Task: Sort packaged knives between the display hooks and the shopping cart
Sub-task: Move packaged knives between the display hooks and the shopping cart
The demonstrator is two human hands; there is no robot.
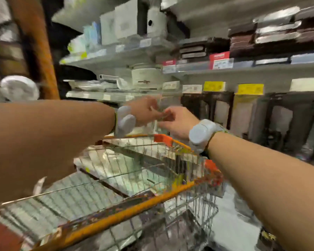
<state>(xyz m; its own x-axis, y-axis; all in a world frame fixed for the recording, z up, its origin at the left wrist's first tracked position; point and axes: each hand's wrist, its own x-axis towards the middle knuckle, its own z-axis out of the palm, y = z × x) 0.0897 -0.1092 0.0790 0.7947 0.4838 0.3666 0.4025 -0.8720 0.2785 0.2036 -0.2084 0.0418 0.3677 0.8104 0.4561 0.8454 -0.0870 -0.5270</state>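
Both my arms reach forward over the orange-rimmed wire shopping cart (181, 187). My left hand (145, 111) and my right hand (176, 122) meet at the middle of the view and together pinch the top of a clear knife package (159, 124), which hangs blurred between them above the cart's far end. Each wrist carries a white band. Flat packages (127, 171) lie in the cart's basket. Dark packaged knives (219, 113) hang in a row on display hooks at the right, under yellow price tags (214, 86). The picture is smeared by motion.
Shelves above hold white boxes (123, 24) at the centre and dark stacked packs (272, 37) at the right. An orange upright post (38, 51) stands at the left beside white round items. The cart fills the space between me and the shelving.
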